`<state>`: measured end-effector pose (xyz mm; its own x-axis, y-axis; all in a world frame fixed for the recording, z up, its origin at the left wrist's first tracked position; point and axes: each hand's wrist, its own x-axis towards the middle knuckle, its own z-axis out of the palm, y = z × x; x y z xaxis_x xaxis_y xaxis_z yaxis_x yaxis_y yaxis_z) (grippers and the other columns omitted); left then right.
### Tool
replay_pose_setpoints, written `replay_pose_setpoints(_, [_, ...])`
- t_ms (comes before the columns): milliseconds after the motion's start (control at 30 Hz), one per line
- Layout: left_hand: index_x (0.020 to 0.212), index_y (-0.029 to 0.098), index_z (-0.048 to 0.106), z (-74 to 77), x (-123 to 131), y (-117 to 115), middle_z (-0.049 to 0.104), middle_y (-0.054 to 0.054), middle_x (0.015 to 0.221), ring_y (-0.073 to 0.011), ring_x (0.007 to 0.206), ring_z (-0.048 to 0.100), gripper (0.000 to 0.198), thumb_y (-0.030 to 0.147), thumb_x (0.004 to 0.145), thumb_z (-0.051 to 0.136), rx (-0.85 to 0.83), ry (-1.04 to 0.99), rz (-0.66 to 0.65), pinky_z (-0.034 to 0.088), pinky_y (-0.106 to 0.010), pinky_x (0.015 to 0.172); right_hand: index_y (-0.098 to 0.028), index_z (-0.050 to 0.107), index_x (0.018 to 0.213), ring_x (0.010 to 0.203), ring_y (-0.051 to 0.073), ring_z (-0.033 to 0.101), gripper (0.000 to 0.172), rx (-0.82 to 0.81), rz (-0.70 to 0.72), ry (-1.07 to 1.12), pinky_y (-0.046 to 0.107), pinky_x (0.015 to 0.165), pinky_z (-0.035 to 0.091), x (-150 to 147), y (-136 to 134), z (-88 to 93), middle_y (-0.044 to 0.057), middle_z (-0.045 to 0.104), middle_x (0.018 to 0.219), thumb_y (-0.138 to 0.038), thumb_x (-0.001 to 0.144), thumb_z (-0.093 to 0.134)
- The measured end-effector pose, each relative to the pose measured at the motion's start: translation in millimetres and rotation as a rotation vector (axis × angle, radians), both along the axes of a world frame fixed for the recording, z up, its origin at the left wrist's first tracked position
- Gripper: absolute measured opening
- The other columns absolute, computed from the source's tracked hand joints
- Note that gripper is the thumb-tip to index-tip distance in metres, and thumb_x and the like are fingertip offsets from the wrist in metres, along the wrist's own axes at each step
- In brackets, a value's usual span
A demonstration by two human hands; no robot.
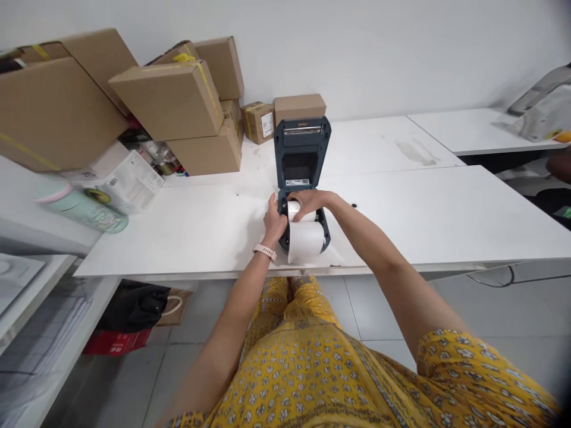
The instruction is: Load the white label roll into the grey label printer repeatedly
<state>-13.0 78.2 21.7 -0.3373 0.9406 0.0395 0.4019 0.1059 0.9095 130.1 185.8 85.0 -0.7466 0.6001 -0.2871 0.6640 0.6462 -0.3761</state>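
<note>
A dark grey label printer [300, 156] stands on the white table [428, 214] with its lid flipped open towards the wall. Inside it lies a white paper roll [294, 209], and a loose white strip of paper [306, 241] hangs out over the printer's front. My right hand [308, 202] curls over the top of the roll, fingers closed on it. My left hand [273, 220] presses against the printer's left side beside the roll, thumb up; a pink watch sits on that wrist.
Brown cardboard boxes [172, 98] are stacked at the back left, with two small boxes [300, 107] behind the printer. White packets and a pale green bottle [84, 209] lie at the left. A second table [468, 128] stands at the right. Bags sit under the table.
</note>
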Motion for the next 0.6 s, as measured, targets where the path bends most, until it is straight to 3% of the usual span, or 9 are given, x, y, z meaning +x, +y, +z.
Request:
replay_pose_setpoints(167, [0.162,0.024,0.035,-3.5,-1.5,0.1,0.061,-0.007,0.154,-0.0295,0.147,0.054,0.096,0.0,0.072,0.057,0.023,-0.04,-0.003,0.039,-0.047,0.124,-0.028,0.055,0.149,0.133,0.033,0.063,0.096,-0.085,0.114,0.399,0.046,0.114,0.052,47.4,-7.5,34.1,0.007,0.064,0.149,-0.054,0.064,0.089])
replay_pose_setpoints(267, [0.162,0.023,0.035,-5.0,-1.8,1.0,0.061,-0.008,0.155,-0.0291,0.147,0.054,0.097,0.0,0.07,0.057,0.018,-0.039,0.005,0.037,-0.047,0.125,-0.027,0.053,0.151,0.135,0.035,0.06,0.099,-0.047,0.048,0.588,0.05,0.118,0.048,92.7,-15.8,63.9,0.008,0.063,0.148,-0.055,0.064,0.09])
replay_pose_setpoints(367, [0.162,0.021,0.037,-7.3,-2.0,2.6,0.061,-0.01,0.154,-0.0288,0.146,0.055,0.096,-0.001,0.07,0.057,0.014,-0.037,0.01,0.036,-0.048,0.126,-0.027,0.051,0.152,0.141,0.037,0.054,0.098,0.019,-0.053,0.651,0.051,0.121,0.045,131.2,-18.0,76.5,0.009,0.055,0.155,-0.053,0.066,0.089])
replay_pose_setpoints(467, [0.161,0.024,0.039,-10.8,-2.6,4.3,0.062,-0.008,0.153,-0.027,0.145,0.056,0.094,-0.001,0.071,0.057,0.029,-0.07,0.009,0.037,-0.046,0.126,-0.026,0.05,0.153,0.142,0.038,0.052,0.093,0.047,-0.16,0.637,0.051,0.119,0.047,151.1,-11.7,62.4,0.011,0.05,0.159,-0.048,0.07,0.087])
replay_pose_setpoints(600, [0.161,0.022,0.039,-13.7,-3.9,5.7,0.061,-0.009,0.155,-0.0254,0.145,0.056,0.093,-0.001,0.073,0.057,0.039,-0.082,0.003,0.04,-0.043,0.125,-0.025,0.049,0.151,0.13,0.037,0.061,0.089,0.046,-0.28,0.576,0.052,0.108,0.054,150.5,3.1,21.8,0.014,0.061,0.144,-0.038,0.069,0.083])
